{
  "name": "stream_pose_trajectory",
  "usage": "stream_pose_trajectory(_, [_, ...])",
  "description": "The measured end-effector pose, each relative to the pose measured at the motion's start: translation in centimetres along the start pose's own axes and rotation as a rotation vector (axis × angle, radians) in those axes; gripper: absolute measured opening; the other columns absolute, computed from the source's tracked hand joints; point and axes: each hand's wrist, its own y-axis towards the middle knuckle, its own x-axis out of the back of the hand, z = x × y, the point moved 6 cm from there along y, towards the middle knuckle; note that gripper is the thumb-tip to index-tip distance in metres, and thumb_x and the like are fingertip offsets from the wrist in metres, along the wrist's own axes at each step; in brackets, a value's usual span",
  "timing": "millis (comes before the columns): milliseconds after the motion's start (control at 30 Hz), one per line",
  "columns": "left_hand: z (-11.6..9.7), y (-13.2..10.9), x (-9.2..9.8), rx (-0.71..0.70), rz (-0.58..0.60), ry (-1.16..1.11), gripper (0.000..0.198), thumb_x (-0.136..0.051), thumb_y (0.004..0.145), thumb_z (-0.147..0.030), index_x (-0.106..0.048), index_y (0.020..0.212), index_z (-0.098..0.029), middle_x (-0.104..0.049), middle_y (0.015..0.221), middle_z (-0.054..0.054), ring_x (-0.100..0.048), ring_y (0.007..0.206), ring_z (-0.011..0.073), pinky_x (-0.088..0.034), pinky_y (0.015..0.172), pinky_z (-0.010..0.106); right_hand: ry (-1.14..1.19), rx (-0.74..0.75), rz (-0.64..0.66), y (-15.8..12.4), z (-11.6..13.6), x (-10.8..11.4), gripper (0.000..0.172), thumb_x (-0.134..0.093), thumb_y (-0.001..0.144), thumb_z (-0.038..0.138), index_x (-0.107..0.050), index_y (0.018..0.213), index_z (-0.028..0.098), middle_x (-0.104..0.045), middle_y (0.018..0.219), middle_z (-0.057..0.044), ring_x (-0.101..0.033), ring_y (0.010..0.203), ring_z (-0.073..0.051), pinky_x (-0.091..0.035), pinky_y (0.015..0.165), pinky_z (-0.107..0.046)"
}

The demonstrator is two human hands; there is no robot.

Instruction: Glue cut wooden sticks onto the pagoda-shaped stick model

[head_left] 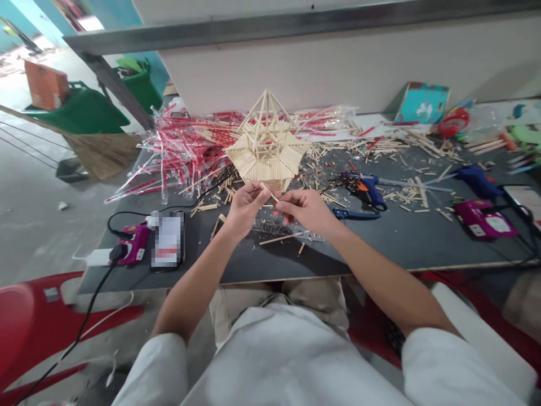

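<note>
Head view: nearest, the person's white shirt meets the edge of the dark counter. Toward its left end, a phone lies beside a magenta power strip. Ahead of the person, a loose stick rests by a clear ruler. Above the ruler, the left hand and right hand come close together, the fingers of each pinching a short thin wooden stick between them. Right of the hands lie a blue-handled tool and, just beyond, a blue glue gun. Straight past the hands stands a pointed stick structure, with red-and-clear plastic wrappers behind and left.
</note>
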Motion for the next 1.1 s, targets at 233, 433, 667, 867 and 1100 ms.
stream_pose_trajectory(233, [2.8,-0.9,0.8,-0.044,-0.138,0.139,0.035,-0.085,0.085,-0.046,-0.063,0.091,-0.019,-0.078,0.086,0.005,-0.077,0.084,0.0162,-0.059,0.086,0.030,-0.362,0.091,-0.044,0.6,-1.8,1.1,0.029,-0.070,0.092,0.041,-0.060,0.074,0.021,-0.068,0.066,0.000,-0.063,0.057,-0.014,-0.048,0.059,-0.029])
stream_pose_trajectory(433, [3.4,-0.8,2.4,-0.037,-0.275,0.125,0.038,-0.085,0.084,-0.048,-0.063,0.092,-0.019,-0.078,0.087,0.005,-0.076,0.084,0.0148,-0.057,0.085,0.029,-0.700,0.206,-0.104,-0.2,-0.6,1.9,0.021,-0.064,0.095,0.031,-0.063,0.076,0.021,-0.059,0.060,0.004,-0.046,0.054,-0.011,-0.035,0.058,-0.028])
stream_pose_trajectory(667, [4.2,-0.4,3.0,0.123,-0.170,0.022,0.038,-0.088,0.082,-0.045,-0.062,0.089,-0.017,-0.078,0.091,0.006,-0.065,0.068,0.0072,-0.046,0.059,0.019,-0.569,0.129,-0.180,-2.2,-2.4,5.2,0.023,-0.059,0.099,0.035,-0.078,0.098,0.021,-0.079,0.081,-0.003,-0.069,0.062,-0.017,-0.052,0.064,-0.031])
stream_pose_trajectory(867, [4.5,-1.3,0.9,0.299,-0.007,-0.056,0.042,-0.086,0.083,-0.049,-0.061,0.096,-0.017,-0.078,0.100,0.006,-0.072,0.071,0.0098,-0.051,0.057,0.019,-0.516,0.111,-0.293,-2.6,-2.6,5.3,0.021,-0.088,0.075,0.040,-0.078,0.072,0.022,-0.080,0.076,-0.004,-0.071,0.069,-0.020,-0.053,0.068,-0.033])
stream_pose_trajectory(1100, [4.6,-0.9,1.5,0.181,-0.074,0.117,0.042,-0.085,0.083,-0.050,-0.063,0.096,-0.017,-0.077,0.086,0.005,-0.060,0.055,0.0059,-0.042,0.045,0.017,-0.642,0.070,-0.307,-2.3,-2.4,8.0,0.023,-0.060,0.097,0.033,-0.080,0.096,0.021,-0.079,0.078,-0.006,-0.072,0.068,-0.022,-0.057,0.074,-0.038])
